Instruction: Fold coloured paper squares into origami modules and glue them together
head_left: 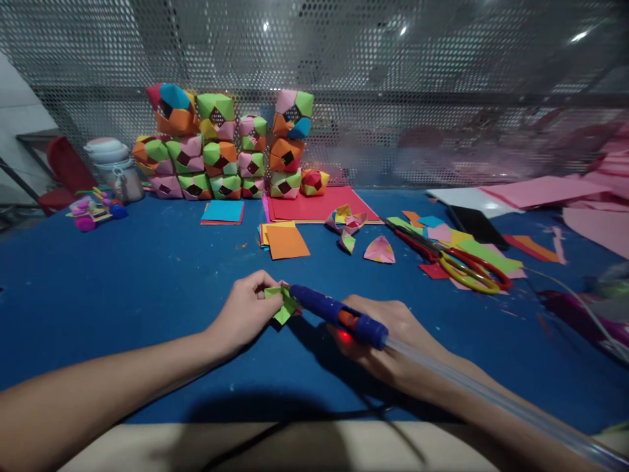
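At the near middle of the blue table [162,282], the left hand [246,309] pinches a small folded paper piece [283,314], green with some pink, between thumb and fingers. The right hand [403,335] is wrapped around a blue glue gun [322,307], a red light glowing beneath its barrel and a clear glue stick [442,364] running out of its back end along the forearm. The nozzle points left, at the upper edge of the folded piece; it seems to meet the paper, though the tip is too small to be sure of contact.

Beyond the hands lie an orange square [289,242] on top of other coloured squares, a pink and yellow folded cluster [334,223] with a small pink and green piece just beside it, and a pink folded triangle [379,250] a little to the right. Farther right, scissors [469,280] with yellow and red handles rest over scattered paper scraps [484,254], near a flat black phone [476,226].

At the back, stacked paper balls [219,157] in green, pink, orange and blue stand in columns before a perforated metal screen [363,59]. A red sheet [334,203] lies in front of the rightmost balls, and blue squares [223,211] lie to its left.
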`<action>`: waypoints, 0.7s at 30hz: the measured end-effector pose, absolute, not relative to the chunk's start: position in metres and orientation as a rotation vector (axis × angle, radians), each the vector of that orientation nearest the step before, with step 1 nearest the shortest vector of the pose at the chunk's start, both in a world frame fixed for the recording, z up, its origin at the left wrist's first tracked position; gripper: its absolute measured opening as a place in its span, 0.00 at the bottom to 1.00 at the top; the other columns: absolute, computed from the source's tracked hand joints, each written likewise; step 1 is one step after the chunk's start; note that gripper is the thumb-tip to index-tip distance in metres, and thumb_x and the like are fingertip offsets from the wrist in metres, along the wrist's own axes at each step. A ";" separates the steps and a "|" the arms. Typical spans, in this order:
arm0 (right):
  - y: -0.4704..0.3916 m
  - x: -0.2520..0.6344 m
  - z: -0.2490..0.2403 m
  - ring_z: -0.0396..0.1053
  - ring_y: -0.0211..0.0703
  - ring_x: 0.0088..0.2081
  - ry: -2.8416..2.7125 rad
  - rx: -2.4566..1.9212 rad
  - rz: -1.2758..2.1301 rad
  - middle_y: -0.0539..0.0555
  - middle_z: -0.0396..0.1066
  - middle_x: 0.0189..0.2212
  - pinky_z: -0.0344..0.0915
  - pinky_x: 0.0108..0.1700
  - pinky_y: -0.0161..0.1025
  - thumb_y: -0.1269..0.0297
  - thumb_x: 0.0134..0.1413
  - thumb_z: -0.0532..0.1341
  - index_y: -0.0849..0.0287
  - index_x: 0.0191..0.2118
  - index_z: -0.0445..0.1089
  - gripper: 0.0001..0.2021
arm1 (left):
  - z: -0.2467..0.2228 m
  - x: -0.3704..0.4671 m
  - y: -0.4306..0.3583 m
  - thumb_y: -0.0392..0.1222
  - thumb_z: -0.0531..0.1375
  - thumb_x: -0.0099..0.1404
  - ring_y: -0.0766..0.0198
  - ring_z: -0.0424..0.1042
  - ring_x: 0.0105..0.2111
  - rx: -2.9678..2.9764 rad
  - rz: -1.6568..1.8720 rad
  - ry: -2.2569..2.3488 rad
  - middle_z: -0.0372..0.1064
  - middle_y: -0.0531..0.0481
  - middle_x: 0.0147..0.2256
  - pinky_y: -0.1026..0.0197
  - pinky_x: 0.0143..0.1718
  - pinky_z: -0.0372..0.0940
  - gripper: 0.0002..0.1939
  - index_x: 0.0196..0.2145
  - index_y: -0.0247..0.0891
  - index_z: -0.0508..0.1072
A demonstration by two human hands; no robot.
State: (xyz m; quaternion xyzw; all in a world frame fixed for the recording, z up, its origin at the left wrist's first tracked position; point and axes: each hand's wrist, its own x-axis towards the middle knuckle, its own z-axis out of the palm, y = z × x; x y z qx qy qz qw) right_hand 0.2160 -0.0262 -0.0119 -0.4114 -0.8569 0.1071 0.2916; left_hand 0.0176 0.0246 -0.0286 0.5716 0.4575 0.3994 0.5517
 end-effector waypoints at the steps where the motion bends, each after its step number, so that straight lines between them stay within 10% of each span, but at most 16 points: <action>1: -0.026 0.216 -0.012 0.57 0.31 0.18 -2.285 -1.100 0.287 0.48 0.62 0.19 0.53 0.21 0.30 0.69 0.53 0.52 0.59 0.26 0.60 0.06 | -0.029 0.018 0.025 0.32 0.57 0.52 0.70 0.69 0.22 1.350 0.945 1.083 0.68 0.57 0.21 0.69 0.22 0.60 0.04 0.24 0.36 0.63; 21: -0.026 0.219 -0.013 0.57 0.31 0.17 -2.212 -1.122 0.266 0.47 0.62 0.18 0.54 0.20 0.30 0.67 0.52 0.54 0.58 0.25 0.59 0.06 | -0.025 0.018 0.023 0.35 0.58 0.52 0.71 0.66 0.20 1.306 0.958 1.098 0.69 0.57 0.20 0.70 0.20 0.57 0.04 0.24 0.36 0.63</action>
